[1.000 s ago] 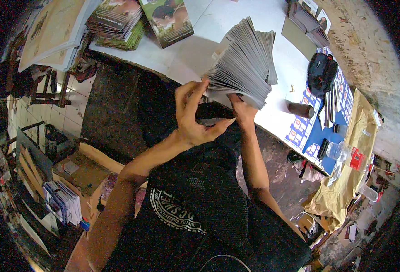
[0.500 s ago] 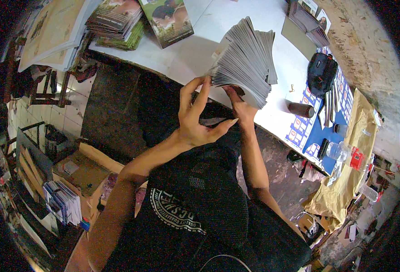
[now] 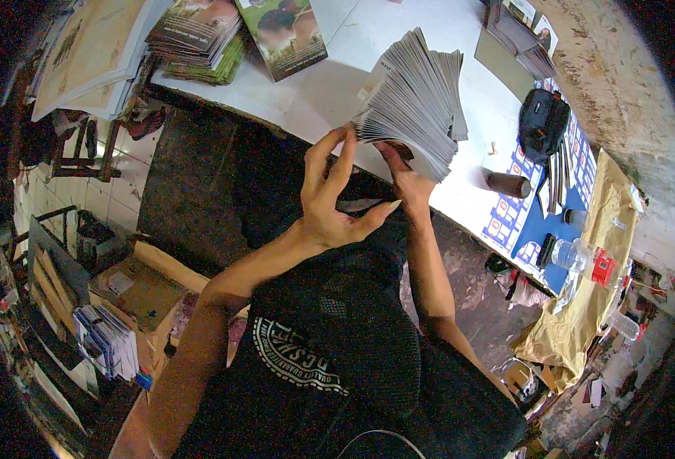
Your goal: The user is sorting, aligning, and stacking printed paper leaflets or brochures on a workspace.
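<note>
Above the near edge of the white table (image 3: 330, 92), a thick fanned stack of grey-edged printed sheets (image 3: 418, 103) is held from beneath by the right hand (image 3: 408, 180), fingers hidden under it, grip unclear. Left hand (image 3: 334, 203) is spread, fingertips touching the stack's left corner; long axis slants up-right. A black pouch (image 3: 542, 122) is noted right of the stack.

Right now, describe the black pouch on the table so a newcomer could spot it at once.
Start at the white table and follow it to the person's right, past the fanned stack of sheets held in the right hand. The black pouch lies at the edge of the blue patterned sheet. It is bulky and soft, unlike the small dark cylinder beside it.
</note>
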A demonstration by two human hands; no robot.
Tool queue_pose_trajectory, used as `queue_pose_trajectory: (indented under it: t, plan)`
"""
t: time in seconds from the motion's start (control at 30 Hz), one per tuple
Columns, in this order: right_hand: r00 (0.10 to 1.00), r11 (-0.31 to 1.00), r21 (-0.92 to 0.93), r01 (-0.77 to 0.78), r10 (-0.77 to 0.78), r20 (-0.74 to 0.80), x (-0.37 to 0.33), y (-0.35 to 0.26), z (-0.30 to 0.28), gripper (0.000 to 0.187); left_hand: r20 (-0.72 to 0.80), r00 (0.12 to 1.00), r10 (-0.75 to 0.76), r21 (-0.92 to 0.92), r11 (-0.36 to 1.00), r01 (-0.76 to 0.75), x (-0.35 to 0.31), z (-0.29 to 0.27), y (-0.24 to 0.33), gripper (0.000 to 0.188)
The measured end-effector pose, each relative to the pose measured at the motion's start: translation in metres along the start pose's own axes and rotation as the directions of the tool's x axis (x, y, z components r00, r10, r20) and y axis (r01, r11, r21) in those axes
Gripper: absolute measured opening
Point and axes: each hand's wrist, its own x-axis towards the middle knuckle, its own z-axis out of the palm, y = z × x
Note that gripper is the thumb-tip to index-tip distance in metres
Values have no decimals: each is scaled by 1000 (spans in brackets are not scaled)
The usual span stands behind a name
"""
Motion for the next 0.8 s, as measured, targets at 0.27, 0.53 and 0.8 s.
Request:
queue_pose_trajectory:
  t: [0.27,0.53,0.8]
  plan:
    - [1000,1000,27,3,-3,7,2,15,0,85,-15,1000,21,12,1000,-21,2,-2,1,90]
    - [1000,1000,-4,17,-17,-12,2,15,-1,89,-76,997,3,-12,1000,-4,0,-1,6,80]
    - [992,992,-22,123,-123,-9,4,25,-3,86,-80,993,-90,-162,984,76,-4,2,3,83]
